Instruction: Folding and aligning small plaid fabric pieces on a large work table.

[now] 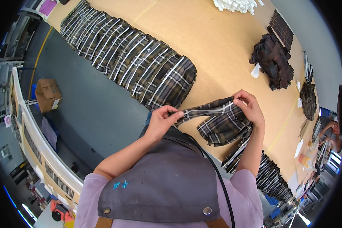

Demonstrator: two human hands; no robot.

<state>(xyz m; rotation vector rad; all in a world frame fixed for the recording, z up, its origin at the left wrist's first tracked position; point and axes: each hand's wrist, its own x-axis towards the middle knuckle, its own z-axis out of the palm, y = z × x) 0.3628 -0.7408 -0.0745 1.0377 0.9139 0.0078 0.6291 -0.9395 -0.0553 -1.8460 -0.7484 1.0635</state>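
Observation:
A strip-like plaid fabric piece (206, 109) with a white edge is stretched between my two hands. My left hand (164, 121) pinches its left end between thumb and fingers, just past the near end of a long overlapping row of plaid pieces (171, 79) with white strips. Its other end is held by my right hand (249, 108), over the table. Below that stretch, a wider plaid part (225, 128) hangs or lies under my right hand; whether it is the same piece I cannot tell. Beneath my right forearm runs another row of folded plaid pieces (270, 173).
The large tan table (216, 57) bears a dark reddish fabric bundle (272, 62), a smaller dark bundle (308, 99) and a white pile (235, 4). A cardboard box (48, 95) stands on the floor at left. Another person (330, 131) is at the far right, one more at lower left.

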